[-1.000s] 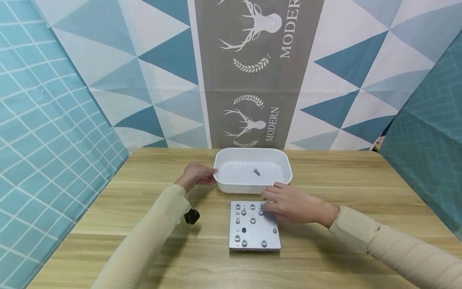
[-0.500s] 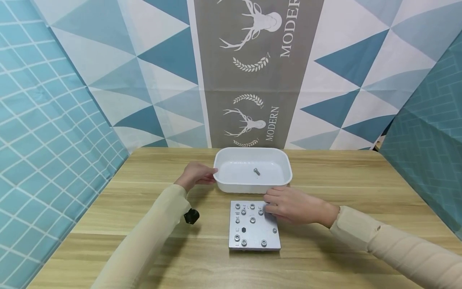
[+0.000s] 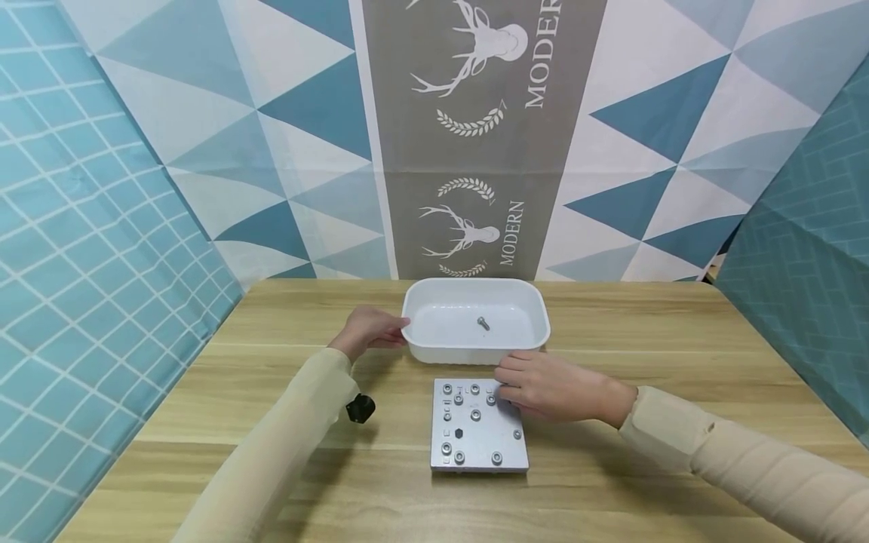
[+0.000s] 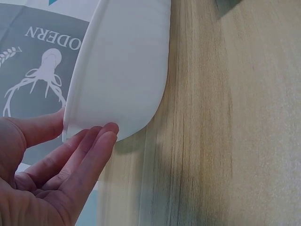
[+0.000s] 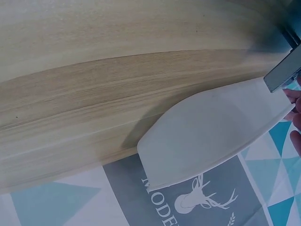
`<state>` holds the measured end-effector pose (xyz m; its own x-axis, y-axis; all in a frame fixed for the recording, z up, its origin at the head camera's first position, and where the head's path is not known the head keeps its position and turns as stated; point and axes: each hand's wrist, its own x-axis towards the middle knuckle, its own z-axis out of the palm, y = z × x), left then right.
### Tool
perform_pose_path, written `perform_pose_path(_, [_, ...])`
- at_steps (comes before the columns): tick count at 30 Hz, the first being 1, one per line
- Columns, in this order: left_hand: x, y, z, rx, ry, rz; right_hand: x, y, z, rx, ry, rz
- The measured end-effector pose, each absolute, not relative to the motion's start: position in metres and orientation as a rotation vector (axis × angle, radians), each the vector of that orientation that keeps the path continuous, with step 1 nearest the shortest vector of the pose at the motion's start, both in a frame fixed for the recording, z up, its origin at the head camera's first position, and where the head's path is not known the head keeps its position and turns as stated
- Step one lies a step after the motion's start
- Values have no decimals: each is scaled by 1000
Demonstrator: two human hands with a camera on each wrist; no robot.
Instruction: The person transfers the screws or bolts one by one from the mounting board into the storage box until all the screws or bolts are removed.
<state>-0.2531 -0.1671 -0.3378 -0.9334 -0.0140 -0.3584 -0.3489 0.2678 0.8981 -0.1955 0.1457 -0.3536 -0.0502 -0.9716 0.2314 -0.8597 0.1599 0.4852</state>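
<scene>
A white tray [image 3: 434, 354] stands at the back with one bolt [image 3: 483, 323] in it. My left hand [image 3: 370, 330] holds its left end: in the left wrist view the thumb is at the rim of the tray [image 4: 122, 61] and the fingers [image 4: 89, 165] lie along its outer wall. In front stands a silver metal plate [image 3: 485, 437] carrying several socket-head bolts. My right hand [image 3: 553, 385] is at the plate's upper right corner with bent fingers; whatever lies under them is hidden. The right wrist view shows the plate's edge [image 5: 284, 70] and a few fingertips [image 5: 296, 115].
The wooden table [image 3: 645, 324] reaches back to a patterned cloth wall [image 3: 468, 151], with blue cloth at both sides. A small black object [image 3: 360, 408] is at the left sleeve [image 3: 292, 430]. The plate stands just in front of the tray.
The right hand's fingertips have shifted slightly and drawn closer together at the plate's corner. The left hand, tray and plate have stayed in place.
</scene>
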Motion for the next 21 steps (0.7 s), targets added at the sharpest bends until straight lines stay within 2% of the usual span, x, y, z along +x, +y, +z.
perform_pose_path(21, [-255, -167, -340, -330, 2279, 1707, -196, 148, -353, 1770, -1983, -220])
